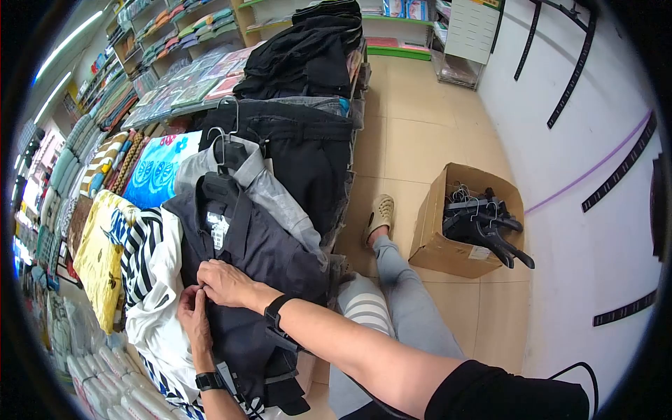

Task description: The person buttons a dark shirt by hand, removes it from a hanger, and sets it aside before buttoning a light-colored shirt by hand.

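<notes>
A dark grey collared shirt (269, 280) on a black hanger (218, 183) lies face up across the piled clothes. My right hand (227, 283) pinches its front edge a little below the collar. Just below, my left hand (194, 315) has its thumb and fingers closed on the same edge; any button between them is hidden. A white label with print (218, 229) shows inside the open collar. Beneath the dark shirt is a light grey shirt (283, 199), also on a hanger. White fabric (155, 308) bunches to the left, beside my left hand.
A cardboard box (437, 241) holding several black hangers (483, 222) stands on the tiled floor at right. Black trousers (308, 150) and a dark clothes pile (301, 56) lie farther back. Yellow fabric (98, 245) is at left. A white wall (560, 231) bounds the aisle.
</notes>
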Available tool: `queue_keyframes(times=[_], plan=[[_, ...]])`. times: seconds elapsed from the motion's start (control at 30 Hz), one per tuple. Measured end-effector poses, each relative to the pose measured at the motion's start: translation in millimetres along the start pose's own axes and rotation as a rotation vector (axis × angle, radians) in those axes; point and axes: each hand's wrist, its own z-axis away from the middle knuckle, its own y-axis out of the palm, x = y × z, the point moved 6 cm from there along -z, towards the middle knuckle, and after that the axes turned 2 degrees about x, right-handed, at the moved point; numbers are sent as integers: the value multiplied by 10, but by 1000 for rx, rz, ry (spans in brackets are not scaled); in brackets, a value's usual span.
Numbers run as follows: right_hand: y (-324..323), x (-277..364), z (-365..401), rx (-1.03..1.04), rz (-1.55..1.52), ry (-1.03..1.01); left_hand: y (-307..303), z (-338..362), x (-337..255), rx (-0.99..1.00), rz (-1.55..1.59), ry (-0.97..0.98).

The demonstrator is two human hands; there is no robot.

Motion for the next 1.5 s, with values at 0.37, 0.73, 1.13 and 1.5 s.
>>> queue_keyframes(times=[0.37,0.73,1.13,1.5], plan=[[12,-8,-3,-54,18,43,32,1,-69,30,28,-44],[26,-44,-6,-47,25,72,39,52,-31,-52,-126,99],[100,-116,-15,-41,31,97,177,156,-73,-234,-203,175],[72,-86,-48,-13,15,179,185,189,-77,-267,-232,212]])
